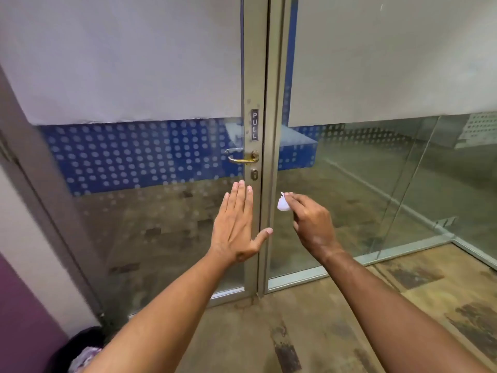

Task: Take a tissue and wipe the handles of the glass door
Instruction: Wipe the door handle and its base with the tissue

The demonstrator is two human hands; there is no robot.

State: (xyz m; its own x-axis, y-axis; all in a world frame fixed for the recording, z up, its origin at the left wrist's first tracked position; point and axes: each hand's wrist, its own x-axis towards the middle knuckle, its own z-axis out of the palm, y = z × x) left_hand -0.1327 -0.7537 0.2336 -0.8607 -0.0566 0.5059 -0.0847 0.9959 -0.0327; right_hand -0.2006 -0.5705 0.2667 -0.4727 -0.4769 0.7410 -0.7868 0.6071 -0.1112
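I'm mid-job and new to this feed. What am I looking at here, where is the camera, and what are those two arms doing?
There is no machine: these are a person's two bare arms, filmed by one wide-angle camera on their head, looking forward and down. Ahead is a glass door in a metal frame, with a PULL sign, a brass lever handle and a keyhole below it. The left hand is open and flat by the door's edge, below the handle. The right hand pinches a small white tissue. The tissue is not touching the handle yet.

Office or commercial entrance

We see a metal-framed glass door (161, 184) with a PULL sign (254, 125), frosted film and glass partitions (403, 184).
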